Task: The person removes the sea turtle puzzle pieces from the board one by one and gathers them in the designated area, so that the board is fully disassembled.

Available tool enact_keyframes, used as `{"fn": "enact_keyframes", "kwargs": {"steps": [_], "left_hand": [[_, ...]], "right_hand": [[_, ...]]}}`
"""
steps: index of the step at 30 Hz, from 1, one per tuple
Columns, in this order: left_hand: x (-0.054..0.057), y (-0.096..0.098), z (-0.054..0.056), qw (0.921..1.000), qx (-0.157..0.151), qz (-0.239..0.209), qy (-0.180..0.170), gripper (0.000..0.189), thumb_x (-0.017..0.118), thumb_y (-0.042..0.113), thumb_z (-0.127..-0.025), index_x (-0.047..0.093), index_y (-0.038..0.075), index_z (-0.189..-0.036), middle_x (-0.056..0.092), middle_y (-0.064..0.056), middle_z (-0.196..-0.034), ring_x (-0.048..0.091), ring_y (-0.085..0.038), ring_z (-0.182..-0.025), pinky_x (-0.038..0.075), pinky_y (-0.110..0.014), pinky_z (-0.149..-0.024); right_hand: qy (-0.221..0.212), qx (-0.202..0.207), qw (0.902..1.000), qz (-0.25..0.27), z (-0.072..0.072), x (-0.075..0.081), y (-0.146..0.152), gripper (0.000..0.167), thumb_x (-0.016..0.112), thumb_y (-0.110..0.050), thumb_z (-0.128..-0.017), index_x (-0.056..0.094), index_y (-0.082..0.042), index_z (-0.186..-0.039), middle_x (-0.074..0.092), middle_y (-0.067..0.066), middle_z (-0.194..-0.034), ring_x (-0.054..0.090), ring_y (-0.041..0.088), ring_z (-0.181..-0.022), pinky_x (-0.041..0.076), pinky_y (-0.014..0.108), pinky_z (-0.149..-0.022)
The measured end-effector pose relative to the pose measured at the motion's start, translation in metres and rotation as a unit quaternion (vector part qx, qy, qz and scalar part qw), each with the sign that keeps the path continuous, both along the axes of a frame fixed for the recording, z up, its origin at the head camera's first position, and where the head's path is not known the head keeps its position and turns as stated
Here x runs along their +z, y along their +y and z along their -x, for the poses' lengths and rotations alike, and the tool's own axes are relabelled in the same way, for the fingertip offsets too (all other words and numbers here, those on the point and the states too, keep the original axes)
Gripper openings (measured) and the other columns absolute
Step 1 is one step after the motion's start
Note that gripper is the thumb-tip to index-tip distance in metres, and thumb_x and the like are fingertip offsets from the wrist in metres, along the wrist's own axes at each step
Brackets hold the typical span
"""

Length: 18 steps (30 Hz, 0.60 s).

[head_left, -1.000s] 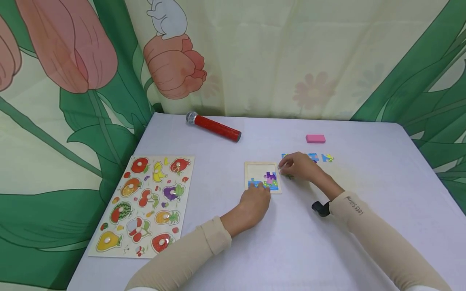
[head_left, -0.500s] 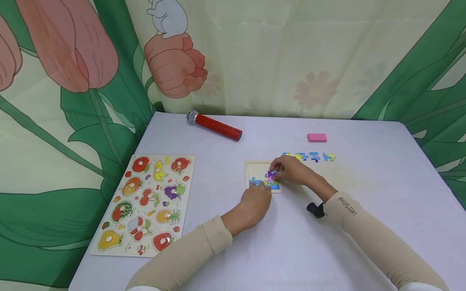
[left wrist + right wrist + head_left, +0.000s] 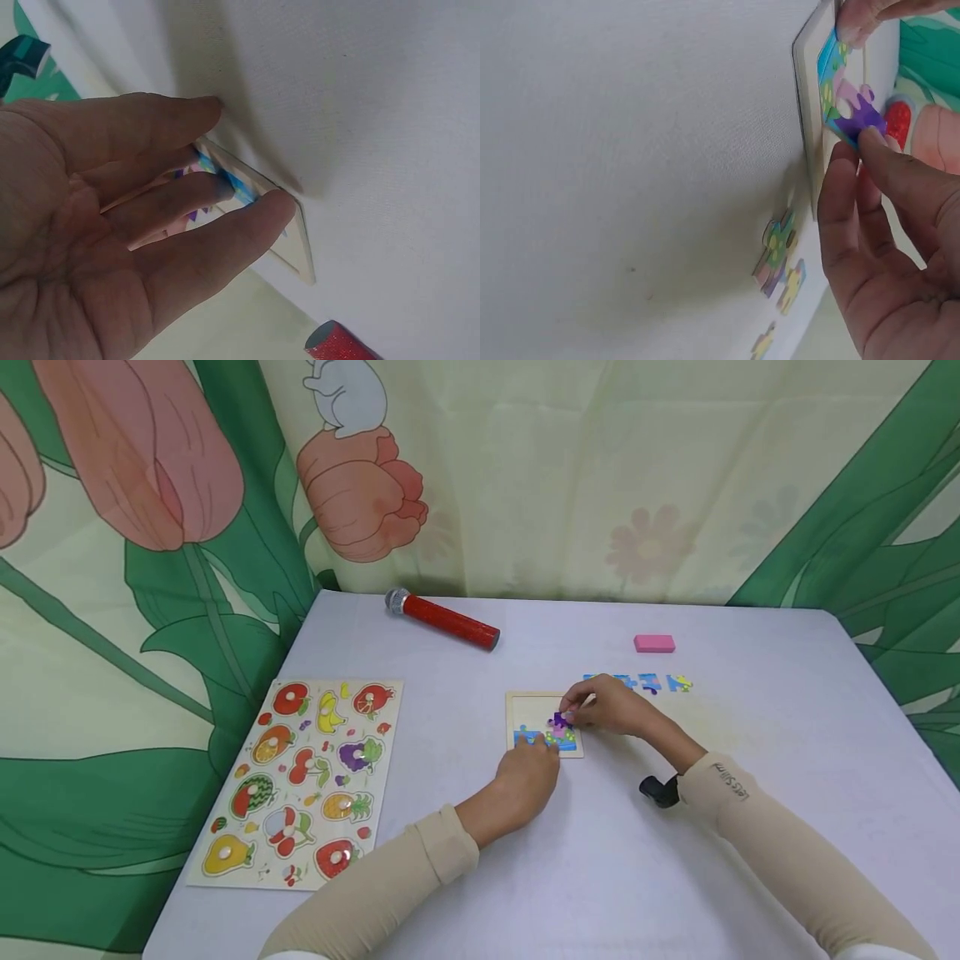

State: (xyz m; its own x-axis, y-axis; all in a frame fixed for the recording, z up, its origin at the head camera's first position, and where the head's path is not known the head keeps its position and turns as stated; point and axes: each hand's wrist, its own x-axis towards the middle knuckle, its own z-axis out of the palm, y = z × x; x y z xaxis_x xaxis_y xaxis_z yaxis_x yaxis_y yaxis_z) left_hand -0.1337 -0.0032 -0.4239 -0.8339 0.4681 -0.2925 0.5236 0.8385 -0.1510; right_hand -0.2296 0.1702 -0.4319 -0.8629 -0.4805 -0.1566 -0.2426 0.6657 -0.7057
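A small wooden puzzle tray (image 3: 531,706) lies mid-table, its lower part filled with blue, green and pink jigsaw pieces. My left hand (image 3: 525,781) rests its extended fingertips along the tray's near edge; in the left wrist view its fingers (image 3: 255,217) reach over the rim. My right hand (image 3: 611,706) comes from the right and pinches a purple jigsaw piece (image 3: 861,118) between thumb and fingers. That piece sits at the tray's right side, against the pieces there; the fingers hide part of it.
Several loose jigsaw pieces (image 3: 679,683) lie in a row behind my right hand, partly hidden by it. Farther back are a pink block (image 3: 654,643) and a red microphone (image 3: 450,620). A fruit peg board (image 3: 232,879) lies at left, overlapped by my left sleeve (image 3: 390,877).
My right hand has moved left from beside the tray onto its right side, where it now pinches the purple jigsaw piece. The left hand has stayed at the near edge.
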Motion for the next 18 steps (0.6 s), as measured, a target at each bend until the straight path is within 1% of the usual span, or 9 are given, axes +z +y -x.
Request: {"fn": "enact_keyframes", "kwargs": {"steps": [3, 6, 8, 11, 13, 15, 18], "left_hand": [[0.001, 0.000, 0.000, 1.0000, -0.001, 0.005, -0.007, 0.043, 0.059, 0.019, -0.106, 0.057, 0.014, -0.149, 0.056, -0.008, -0.149, 0.058, -0.032, -0.130, 0.060, -0.036, -0.086], [0.002, 0.000, 0.000, 0.9999, -0.004, 0.012, -0.002, 0.044, 0.061, 0.019, -0.105, 0.057, 0.014, -0.149, 0.056, -0.008, -0.148, 0.059, -0.031, -0.130, 0.061, -0.035, -0.084], [0.003, 0.000, -0.001, 0.9999, -0.005, 0.012, 0.004, 0.044, 0.061, 0.019, -0.105, 0.057, 0.014, -0.148, 0.056, -0.008, -0.148, 0.059, -0.031, -0.129, 0.061, -0.035, -0.082], [0.004, 0.000, -0.002, 0.9997, -0.011, 0.017, 0.009, 0.044, 0.060, 0.018, -0.105, 0.057, 0.014, -0.148, 0.057, -0.009, -0.147, 0.060, -0.032, -0.129, 0.061, -0.035, -0.081], [0.004, -0.001, -0.003, 0.9997, -0.013, 0.016, 0.011, 0.043, 0.060, 0.018, -0.105, 0.057, 0.013, -0.148, 0.057, -0.009, -0.147, 0.060, -0.032, -0.128, 0.061, -0.035, -0.081], [0.005, -0.001, -0.004, 0.9997, -0.015, 0.013, 0.016, 0.042, 0.060, 0.018, -0.105, 0.059, 0.013, -0.147, 0.058, -0.010, -0.145, 0.061, -0.032, -0.127, 0.062, -0.035, -0.081], [0.004, -0.001, -0.004, 0.9994, -0.022, 0.009, 0.026, 0.042, 0.062, 0.018, -0.103, 0.061, 0.012, -0.145, 0.060, -0.010, -0.143, 0.062, -0.032, -0.125, 0.062, -0.035, -0.080]], "right_hand": [[-0.025, -0.010, 0.9995, 0.017, 0.001, 0.003, 0.006, 0.011, 0.070, 0.002, -0.094, 0.076, -0.004, -0.101, 0.070, 0.007, -0.093, 0.061, 0.021, -0.078, 0.054, 0.028, -0.065], [-0.039, -0.020, 0.9987, 0.025, 0.004, 0.007, 0.015, 0.014, 0.068, 0.002, -0.096, 0.075, -0.003, -0.106, 0.071, 0.009, -0.101, 0.063, 0.022, -0.081, 0.058, 0.032, -0.069], [-0.055, -0.035, 0.9976, 0.023, 0.006, 0.010, 0.025, 0.015, 0.068, 0.001, -0.096, 0.075, -0.002, -0.109, 0.071, 0.011, -0.104, 0.065, 0.023, -0.084, 0.060, 0.034, -0.073], [-0.088, -0.058, 0.9944, 0.013, 0.010, 0.013, 0.043, 0.017, 0.068, -0.003, -0.098, 0.074, 0.000, -0.114, 0.070, 0.013, -0.108, 0.065, 0.024, -0.089, 0.061, 0.036, -0.078], [-0.111, -0.077, 0.9908, -0.001, 0.012, 0.015, 0.055, 0.021, 0.068, -0.007, -0.099, 0.072, 0.000, -0.118, 0.070, 0.013, -0.110, 0.064, 0.023, -0.091, 0.061, 0.034, -0.080], [-0.126, -0.090, 0.9879, -0.013, 0.013, 0.015, 0.067, 0.025, 0.068, -0.009, -0.100, 0.070, 0.002, -0.121, 0.070, 0.013, -0.110, 0.062, 0.023, -0.090, 0.060, 0.032, -0.078], [-0.144, -0.109, 0.9830, -0.033, 0.013, 0.016, 0.081, 0.026, 0.068, -0.010, -0.099, 0.069, 0.003, -0.122, 0.070, 0.010, -0.104, 0.060, 0.022, -0.085, 0.057, 0.030, -0.072]]}}
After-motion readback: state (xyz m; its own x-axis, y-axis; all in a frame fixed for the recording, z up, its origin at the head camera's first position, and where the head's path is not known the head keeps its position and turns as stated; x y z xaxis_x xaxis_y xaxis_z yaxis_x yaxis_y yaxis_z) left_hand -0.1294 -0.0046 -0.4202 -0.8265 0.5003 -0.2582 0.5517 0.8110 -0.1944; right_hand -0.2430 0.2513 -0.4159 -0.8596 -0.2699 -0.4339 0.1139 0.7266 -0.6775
